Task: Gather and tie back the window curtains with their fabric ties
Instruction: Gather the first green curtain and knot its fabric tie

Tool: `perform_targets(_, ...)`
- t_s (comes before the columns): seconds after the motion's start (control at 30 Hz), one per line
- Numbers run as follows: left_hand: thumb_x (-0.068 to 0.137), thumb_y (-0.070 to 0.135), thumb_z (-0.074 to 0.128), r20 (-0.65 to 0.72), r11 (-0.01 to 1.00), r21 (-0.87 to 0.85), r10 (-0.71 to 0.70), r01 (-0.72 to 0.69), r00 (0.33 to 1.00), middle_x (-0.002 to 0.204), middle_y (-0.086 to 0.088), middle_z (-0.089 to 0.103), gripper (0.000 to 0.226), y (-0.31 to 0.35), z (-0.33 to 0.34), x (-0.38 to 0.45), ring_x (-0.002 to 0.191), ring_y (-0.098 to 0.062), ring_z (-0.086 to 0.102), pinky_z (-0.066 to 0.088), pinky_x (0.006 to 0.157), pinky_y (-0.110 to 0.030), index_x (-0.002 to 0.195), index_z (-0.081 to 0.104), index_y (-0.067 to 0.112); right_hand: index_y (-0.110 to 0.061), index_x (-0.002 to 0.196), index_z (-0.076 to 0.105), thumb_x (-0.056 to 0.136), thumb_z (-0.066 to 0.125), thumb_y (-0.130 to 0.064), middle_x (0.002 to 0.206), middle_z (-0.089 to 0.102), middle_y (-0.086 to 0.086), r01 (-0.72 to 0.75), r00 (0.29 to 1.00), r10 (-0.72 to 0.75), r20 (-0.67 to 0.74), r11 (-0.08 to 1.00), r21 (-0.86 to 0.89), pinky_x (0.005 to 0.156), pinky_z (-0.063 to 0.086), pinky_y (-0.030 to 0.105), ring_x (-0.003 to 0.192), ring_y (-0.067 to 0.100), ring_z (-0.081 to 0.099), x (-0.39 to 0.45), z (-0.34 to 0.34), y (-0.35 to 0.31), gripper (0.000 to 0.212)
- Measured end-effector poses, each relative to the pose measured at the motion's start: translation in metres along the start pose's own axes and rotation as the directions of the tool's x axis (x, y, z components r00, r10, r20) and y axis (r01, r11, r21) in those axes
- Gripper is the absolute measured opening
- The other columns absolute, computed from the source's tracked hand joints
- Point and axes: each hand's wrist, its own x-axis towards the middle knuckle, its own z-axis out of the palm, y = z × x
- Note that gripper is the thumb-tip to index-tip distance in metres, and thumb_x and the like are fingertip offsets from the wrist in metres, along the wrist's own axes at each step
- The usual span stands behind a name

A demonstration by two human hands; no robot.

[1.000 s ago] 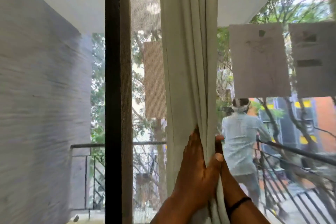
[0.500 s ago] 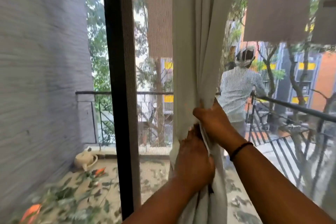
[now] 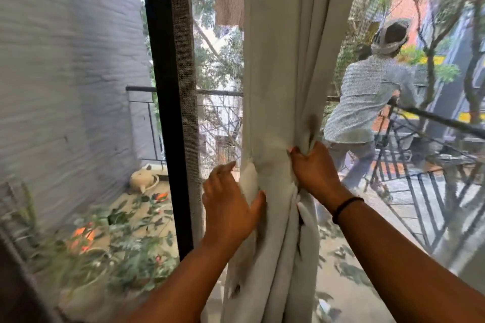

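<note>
A pale off-white curtain (image 3: 278, 65) hangs gathered in a thick bunch in the middle of the window. My right hand (image 3: 315, 168) grips the bunch from its right side, fingers curled into the folds. My left hand (image 3: 231, 204) is at the bunch's left edge with fingers spread, thumb touching the fabric. A fold or strip of lighter cloth (image 3: 249, 181) shows between the two hands; whether it is the fabric tie I cannot tell.
A black window frame post (image 3: 165, 102) with mesh screen stands just left of the curtain. Beyond the glass is a balcony with a railing (image 3: 430, 123), plants (image 3: 105, 238) and a person in a light shirt (image 3: 367, 97). A grey wall fills the left.
The view has tilted further down. My left hand has let go of the bunch and moved out to its left edge; my right hand keeps its grip on the right side.
</note>
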Motion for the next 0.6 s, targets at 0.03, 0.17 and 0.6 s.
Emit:
perform_targets(0.03, 0.076, 0.048, 0.068, 0.056, 0.995, -0.028, -0.099, 0.101, 0.994, 0.126, -0.007, 0.048, 0.067, 0.001, -0.003, 0.003, 0.115, -0.025, 0.045, 0.043, 0.095, -0.040, 0.129, 0.042, 0.017, -0.006, 0.117, 0.062, 0.091, 0.057, -0.014, 0.114, 0.067, 0.014, 0.011, 1.000, -0.011, 0.009, 1.000, -0.002, 0.085, 0.044, 0.025, 0.108, 0.029, 0.062, 0.000, 0.001, 0.001, 0.028)
perform_targets(0.17, 0.080, 0.045, 0.065, 0.308, 0.914, -0.178, -0.299, 0.364, 0.903, 0.087, 0.000, 0.067, 0.029, 0.006, -0.014, 0.011, 0.080, -0.021, 0.064, 0.054, 0.074, -0.044, 0.092, 0.059, 0.019, -0.007, 0.118, 0.061, 0.090, 0.057, -0.017, 0.117, 0.066, 0.014, 0.021, 1.000, -0.021, 0.006, 0.999, -0.027, 0.087, 0.045, 0.028, 0.110, 0.031, 0.061, 0.001, 0.003, 0.003, 0.030)
perform_targets(0.6, 0.092, 0.035, 0.060, 0.782, 0.640, -0.445, -0.063, 0.626, 0.621, 0.059, 0.000, 0.059, 0.031, 0.060, -0.026, -0.019, 0.051, -0.010, 0.054, 0.045, 0.056, -0.024, 0.066, 0.058, 0.017, -0.007, 0.097, 0.068, 0.093, 0.052, -0.018, 0.092, 0.069, 0.009, 0.024, 0.953, -0.020, 0.302, 1.000, -0.008, 0.070, 0.047, 0.025, 0.089, 0.025, 0.064, -0.016, 0.001, -0.016, 0.019)
